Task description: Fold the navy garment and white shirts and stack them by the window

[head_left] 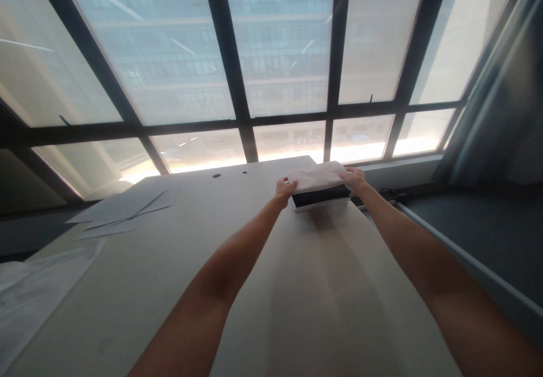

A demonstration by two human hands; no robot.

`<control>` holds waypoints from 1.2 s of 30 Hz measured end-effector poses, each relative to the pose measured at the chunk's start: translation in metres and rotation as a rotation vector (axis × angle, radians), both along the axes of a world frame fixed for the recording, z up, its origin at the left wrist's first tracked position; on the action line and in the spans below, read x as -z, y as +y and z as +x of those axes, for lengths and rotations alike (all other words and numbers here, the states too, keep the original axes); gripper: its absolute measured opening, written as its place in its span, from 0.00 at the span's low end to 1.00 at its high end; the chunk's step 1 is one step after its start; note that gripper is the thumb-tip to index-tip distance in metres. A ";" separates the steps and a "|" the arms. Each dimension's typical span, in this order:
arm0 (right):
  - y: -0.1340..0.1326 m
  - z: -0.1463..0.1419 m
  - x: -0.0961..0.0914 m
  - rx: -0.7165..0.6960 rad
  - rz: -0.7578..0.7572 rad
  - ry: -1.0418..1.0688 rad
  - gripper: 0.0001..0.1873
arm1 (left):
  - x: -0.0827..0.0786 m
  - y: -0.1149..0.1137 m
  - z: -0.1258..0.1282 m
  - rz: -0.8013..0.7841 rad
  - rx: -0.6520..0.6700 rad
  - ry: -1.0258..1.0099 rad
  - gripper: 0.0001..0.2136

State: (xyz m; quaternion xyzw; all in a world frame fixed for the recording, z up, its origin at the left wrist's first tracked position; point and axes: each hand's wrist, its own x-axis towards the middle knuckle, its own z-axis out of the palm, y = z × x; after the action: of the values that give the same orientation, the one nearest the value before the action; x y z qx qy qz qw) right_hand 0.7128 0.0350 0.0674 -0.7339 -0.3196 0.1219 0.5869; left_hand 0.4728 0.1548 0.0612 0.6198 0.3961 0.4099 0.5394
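A folded white cloth (316, 176) lies on top of a flat dark box with a pale rim (321, 198) at the far end of a long pale table (237, 286), close to the window. My left hand (284, 189) is closed on the cloth's left edge. My right hand (354, 178) is closed on its right edge. Both arms are stretched far forward over the table.
Several loose white sheets (123, 210) lie at the table's left side. More white material (29, 298) hangs at the lower left. A big dark-framed window (237, 83) fills the back. A dark curtain (504, 100) and a low sill with cables (392, 195) stand at the right.
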 end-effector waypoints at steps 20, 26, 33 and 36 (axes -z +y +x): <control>-0.031 -0.075 0.032 0.338 0.011 -0.535 0.20 | 0.064 0.018 -0.091 0.294 -0.149 0.437 0.20; -0.031 -0.195 0.069 -0.123 0.120 -0.653 0.15 | 0.079 0.004 -0.172 0.428 -0.123 0.544 0.21; -0.017 -0.304 0.108 -0.389 -0.180 -0.683 0.18 | 0.096 -0.047 -0.250 0.769 0.062 0.804 0.22; -0.007 -0.344 0.110 -0.428 -0.302 -0.762 0.19 | 0.100 -0.068 -0.278 0.778 0.037 0.872 0.21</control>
State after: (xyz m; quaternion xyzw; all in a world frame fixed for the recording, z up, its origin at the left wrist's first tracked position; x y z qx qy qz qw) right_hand 0.3686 0.0277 -0.0430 -0.7211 -0.6356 0.0069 0.2758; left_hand 0.1952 0.0870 -0.0384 0.8906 0.3909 0.2229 0.0663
